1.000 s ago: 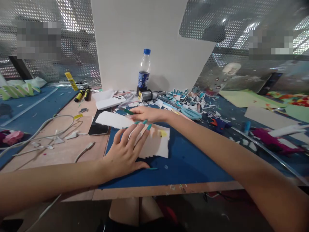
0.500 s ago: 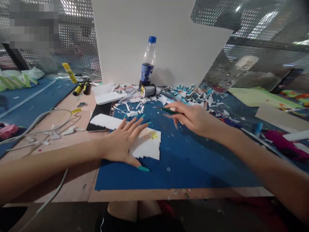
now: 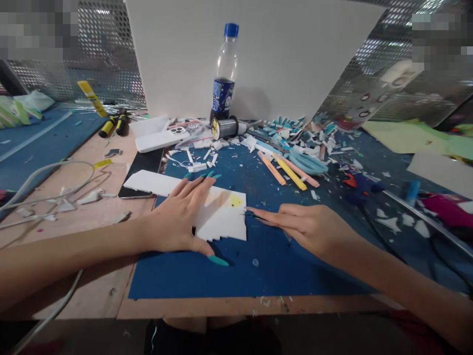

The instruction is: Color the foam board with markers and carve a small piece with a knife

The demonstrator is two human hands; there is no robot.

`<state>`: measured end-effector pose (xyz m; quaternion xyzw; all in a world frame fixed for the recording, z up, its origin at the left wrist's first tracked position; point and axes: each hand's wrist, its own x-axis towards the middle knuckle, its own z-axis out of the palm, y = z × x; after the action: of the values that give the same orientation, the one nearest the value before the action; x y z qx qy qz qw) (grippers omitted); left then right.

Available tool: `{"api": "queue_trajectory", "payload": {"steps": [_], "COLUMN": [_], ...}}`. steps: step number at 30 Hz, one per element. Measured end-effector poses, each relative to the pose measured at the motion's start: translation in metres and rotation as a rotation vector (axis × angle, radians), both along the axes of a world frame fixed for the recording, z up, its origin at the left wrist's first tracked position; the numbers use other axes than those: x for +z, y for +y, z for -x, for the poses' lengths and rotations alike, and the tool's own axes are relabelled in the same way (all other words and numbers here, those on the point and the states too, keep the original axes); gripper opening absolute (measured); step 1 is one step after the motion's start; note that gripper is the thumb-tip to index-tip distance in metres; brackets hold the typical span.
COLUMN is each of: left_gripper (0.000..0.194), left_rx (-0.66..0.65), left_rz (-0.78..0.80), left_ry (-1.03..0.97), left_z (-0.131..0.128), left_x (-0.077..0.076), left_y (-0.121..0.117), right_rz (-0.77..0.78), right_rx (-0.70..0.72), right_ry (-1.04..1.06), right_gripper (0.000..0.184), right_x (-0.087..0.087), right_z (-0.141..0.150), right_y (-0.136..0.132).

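My left hand (image 3: 181, 214) lies flat and open on a white foam board piece (image 3: 221, 222), fingers extended to the upper right and thumb out at the lower edge. The piece has a stepped lower edge and a yellow patch with dark dots near its right end. Its narrow left end rests over a black flat slab like a tablet (image 3: 142, 165). My right hand (image 3: 306, 227) is closed around what looks like a slim dark craft knife (image 3: 258, 217), mostly hidden by the fingers. The thin tip is at the board's right edge; I cannot tell whether it touches.
A blue mat (image 3: 207, 276) covers the table. Behind are a bottle (image 3: 223, 84), a wire spool (image 3: 226, 128), a white phone (image 3: 162, 139) and scraps (image 3: 291, 133). Colored sticks (image 3: 290, 172), blue-handled scissors (image 3: 308, 163) and a glue gun (image 3: 360, 187) lie right; a cable (image 3: 79, 165) left.
My right hand has come down toward me with the craft knife, to the board's right edge, uncovering the colored sticks and scissors. My left hand stays on the board. The view has shifted.
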<state>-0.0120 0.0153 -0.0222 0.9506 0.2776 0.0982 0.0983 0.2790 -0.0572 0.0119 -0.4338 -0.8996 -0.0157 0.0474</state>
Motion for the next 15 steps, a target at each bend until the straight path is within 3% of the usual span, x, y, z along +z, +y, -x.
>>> {"api": "queue_trajectory", "payload": {"steps": [5,15], "left_gripper": [0.123,0.123], "left_rx": [0.006,0.01], "left_rz": [0.046,0.043], "left_ry": [0.031,0.041], "left_z": [0.0,0.0], "left_x": [0.002,0.0], "left_y": [0.0,0.001], "right_rz": [-0.117,-0.153], "right_rx": [0.036,0.069], "right_ry": [-0.078,-0.098], "right_gripper": [0.049,0.051], "right_x": [-0.014,-0.017], "right_z": [0.0,0.001], "right_y": [0.01,0.014]}}
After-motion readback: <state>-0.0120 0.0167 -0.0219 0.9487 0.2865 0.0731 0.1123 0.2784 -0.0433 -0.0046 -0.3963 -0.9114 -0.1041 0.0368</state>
